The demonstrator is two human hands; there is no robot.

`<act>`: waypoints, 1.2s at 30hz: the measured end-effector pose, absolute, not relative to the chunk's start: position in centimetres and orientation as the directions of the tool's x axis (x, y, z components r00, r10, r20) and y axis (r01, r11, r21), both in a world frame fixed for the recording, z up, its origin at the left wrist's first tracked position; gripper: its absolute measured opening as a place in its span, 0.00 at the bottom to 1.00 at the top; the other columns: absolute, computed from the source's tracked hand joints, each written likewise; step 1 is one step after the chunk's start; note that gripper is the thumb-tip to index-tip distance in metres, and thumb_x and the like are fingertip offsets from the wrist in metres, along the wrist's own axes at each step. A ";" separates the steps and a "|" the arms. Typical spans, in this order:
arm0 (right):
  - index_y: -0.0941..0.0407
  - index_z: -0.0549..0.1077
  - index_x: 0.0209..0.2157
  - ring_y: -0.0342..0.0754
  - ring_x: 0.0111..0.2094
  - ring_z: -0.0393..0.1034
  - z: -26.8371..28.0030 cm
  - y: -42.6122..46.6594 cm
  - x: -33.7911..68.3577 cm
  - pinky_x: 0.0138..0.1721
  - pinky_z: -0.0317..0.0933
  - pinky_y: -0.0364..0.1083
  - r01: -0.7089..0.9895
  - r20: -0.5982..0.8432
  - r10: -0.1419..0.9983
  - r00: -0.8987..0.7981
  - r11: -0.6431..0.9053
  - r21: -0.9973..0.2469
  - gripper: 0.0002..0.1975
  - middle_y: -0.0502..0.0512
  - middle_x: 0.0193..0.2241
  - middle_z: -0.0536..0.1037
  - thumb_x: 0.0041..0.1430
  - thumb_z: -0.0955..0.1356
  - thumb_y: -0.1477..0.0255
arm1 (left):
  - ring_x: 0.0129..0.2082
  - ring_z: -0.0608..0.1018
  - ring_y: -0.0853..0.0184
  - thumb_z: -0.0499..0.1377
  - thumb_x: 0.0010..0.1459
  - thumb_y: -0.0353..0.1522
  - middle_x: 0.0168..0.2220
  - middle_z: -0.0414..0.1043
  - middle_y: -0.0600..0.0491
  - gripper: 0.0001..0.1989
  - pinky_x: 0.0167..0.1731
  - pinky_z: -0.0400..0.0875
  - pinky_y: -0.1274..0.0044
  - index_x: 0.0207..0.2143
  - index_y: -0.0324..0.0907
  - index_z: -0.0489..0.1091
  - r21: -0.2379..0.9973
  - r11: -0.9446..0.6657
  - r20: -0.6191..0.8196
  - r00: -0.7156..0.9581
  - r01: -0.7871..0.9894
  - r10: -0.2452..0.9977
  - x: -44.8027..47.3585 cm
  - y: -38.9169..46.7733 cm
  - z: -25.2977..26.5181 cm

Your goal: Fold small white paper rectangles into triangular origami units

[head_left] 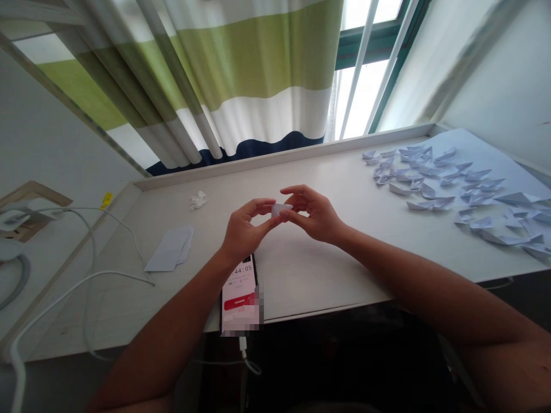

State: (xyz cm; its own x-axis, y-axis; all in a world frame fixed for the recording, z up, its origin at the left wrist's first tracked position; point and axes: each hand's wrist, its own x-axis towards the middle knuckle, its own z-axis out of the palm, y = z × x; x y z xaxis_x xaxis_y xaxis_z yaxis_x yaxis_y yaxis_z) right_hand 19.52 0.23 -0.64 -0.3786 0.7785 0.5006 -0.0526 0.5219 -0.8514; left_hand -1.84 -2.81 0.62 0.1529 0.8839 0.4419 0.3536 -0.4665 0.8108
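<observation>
White paper makes the small folded piece [279, 210], pinched above the table [318, 281] by the left hand [246, 225] from about nine o'clock and the right hand [317, 214] from three, thumbs and fingers almost meeting. It is probably very light and easily crushed, so its creased edges seem the best hold.
</observation>
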 end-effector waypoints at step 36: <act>0.54 0.79 0.33 0.49 0.32 0.81 -0.2 2.0 21.5 0.38 0.70 0.47 0.217 0.467 0.630 -0.620 0.710 -0.670 0.15 0.56 0.32 0.87 0.73 0.70 0.60 | 0.44 0.90 0.52 0.79 0.53 0.42 0.42 0.88 0.44 0.25 0.50 0.87 0.58 0.51 0.44 0.83 0.900 -0.355 0.324 0.156 0.253 0.933 -2.0 -2.5 -0.2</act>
State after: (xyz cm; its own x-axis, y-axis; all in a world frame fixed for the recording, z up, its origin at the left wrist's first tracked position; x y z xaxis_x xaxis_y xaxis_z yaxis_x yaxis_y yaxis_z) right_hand 21.46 2.03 -0.23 -0.6201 0.6303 0.4671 0.2170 0.7100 -0.6700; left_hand -2.04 -2.46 -0.16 0.1563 0.9330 0.3241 0.2534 -0.3551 0.8999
